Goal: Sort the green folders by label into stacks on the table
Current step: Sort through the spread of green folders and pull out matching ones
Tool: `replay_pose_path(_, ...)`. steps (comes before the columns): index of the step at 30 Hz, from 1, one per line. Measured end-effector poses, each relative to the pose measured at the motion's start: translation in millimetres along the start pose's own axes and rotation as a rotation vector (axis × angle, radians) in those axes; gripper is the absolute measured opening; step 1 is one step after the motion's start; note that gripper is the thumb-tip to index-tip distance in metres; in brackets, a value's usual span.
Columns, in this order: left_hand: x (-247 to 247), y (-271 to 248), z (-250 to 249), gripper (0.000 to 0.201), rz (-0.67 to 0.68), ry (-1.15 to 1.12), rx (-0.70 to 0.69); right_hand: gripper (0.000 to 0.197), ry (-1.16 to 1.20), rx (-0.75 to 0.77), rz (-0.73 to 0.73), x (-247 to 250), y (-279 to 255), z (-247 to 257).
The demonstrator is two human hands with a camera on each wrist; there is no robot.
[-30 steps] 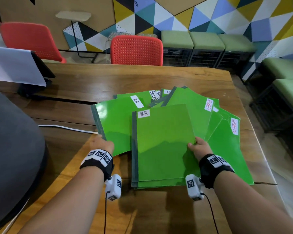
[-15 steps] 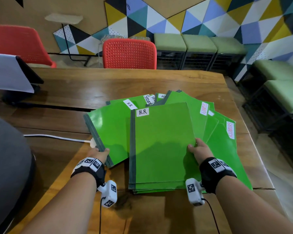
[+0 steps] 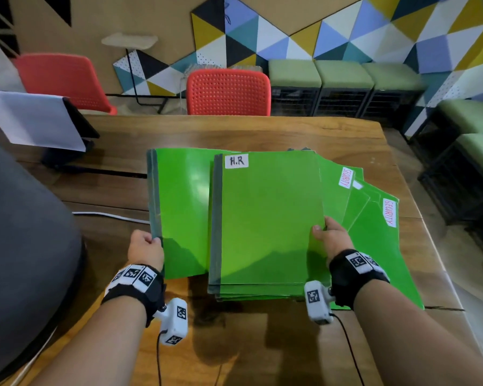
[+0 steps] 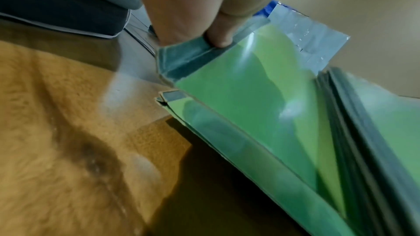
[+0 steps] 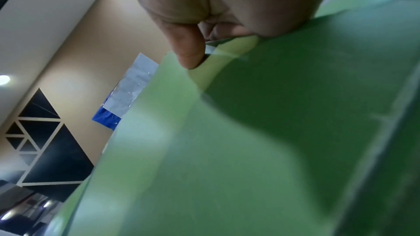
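Mid-sort on the wooden worktop: left hand pinches a glossy green folder's grey spine at 9 o'clock; right hand grips the H.R-labelled folder stack. Next, likely, squaring them together.

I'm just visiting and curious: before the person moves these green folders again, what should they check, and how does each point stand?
1. Left hand grips the dark spine of the left green folder: ok.
2. Right hand pinches the H.R-labelled green folder stack: ok.
3. Top label reads H.R: ok.
4. Left folder's label readable: cannot tell.
5. Red-lettered SECURITY folders stacked: not ok, fanned.
6. Bare wooden table beyond: ok.
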State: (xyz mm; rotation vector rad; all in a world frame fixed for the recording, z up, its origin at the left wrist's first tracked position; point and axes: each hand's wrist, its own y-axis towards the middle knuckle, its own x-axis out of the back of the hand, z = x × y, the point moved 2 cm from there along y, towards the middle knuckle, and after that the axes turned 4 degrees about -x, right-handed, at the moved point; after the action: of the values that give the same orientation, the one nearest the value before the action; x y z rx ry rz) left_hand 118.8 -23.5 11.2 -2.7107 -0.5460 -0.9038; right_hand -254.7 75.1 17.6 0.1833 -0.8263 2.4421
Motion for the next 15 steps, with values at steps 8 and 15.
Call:
replay_pose_path(8, -53.6, -61.8, -13.9, 0.058, 0.498, -0.401, 0.259, 0.052, -0.151, 0.038, 0.003, -1.6, -16.4, -9.4)
replay_pose_path(15, -100.4, -72.4, -45.8, 0.033, 0.498, -0.162, 0.1, 0.041, -0.116, 0.14, -0.083, 31.8, -2.9, -7.6)
